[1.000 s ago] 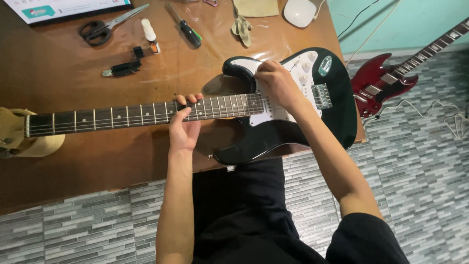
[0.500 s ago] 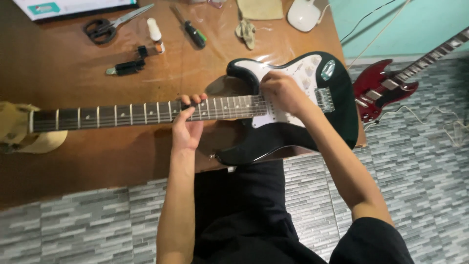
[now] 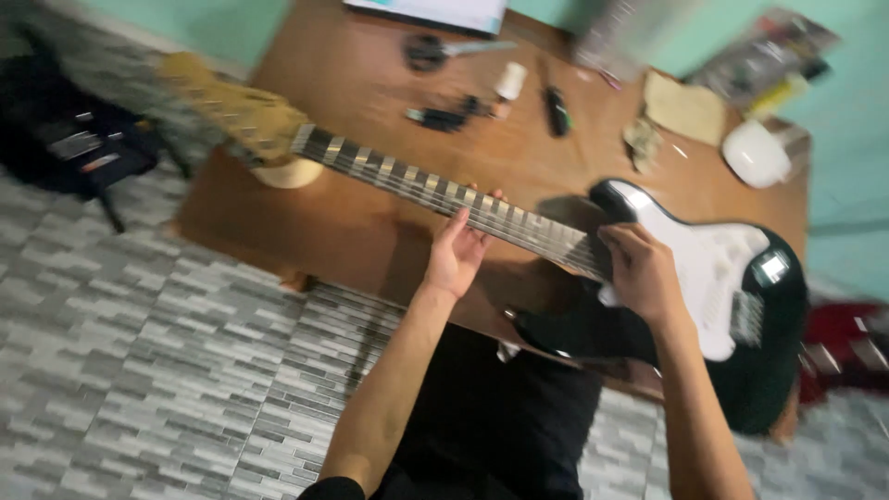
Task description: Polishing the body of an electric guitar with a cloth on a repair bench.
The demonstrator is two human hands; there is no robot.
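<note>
The brown wooden surface (image 3: 370, 231) carries everything here, and the shot is pretty blurry, so small stuff is hard to make out. The black electric guitar (image 3: 769, 370) with a white pickguard lies flat across it, body at the near right corner, partly hanging over the edge. Its neck (image 3: 417, 185) runs up and left from the body to a pale headstock (image 3: 241, 111) poking past the surface's far left edge.

The left hand (image 3: 458, 255) is wrapped around the neck from below, a bit left of the guitar body, fingers curled over the frets. The right hand (image 3: 644, 273) is right where the neck meets the body, fingers bent and pressing down on the strings; I can't tell if it's pinching anything.

Behind the guitar body there's a white rounded thing (image 3: 755, 153) and a tan cloth (image 3: 685, 106). Behind the neck: scissors (image 3: 435, 51), a dark screwdriver (image 3: 556, 109) and a small white bottle (image 3: 509, 81).
</note>
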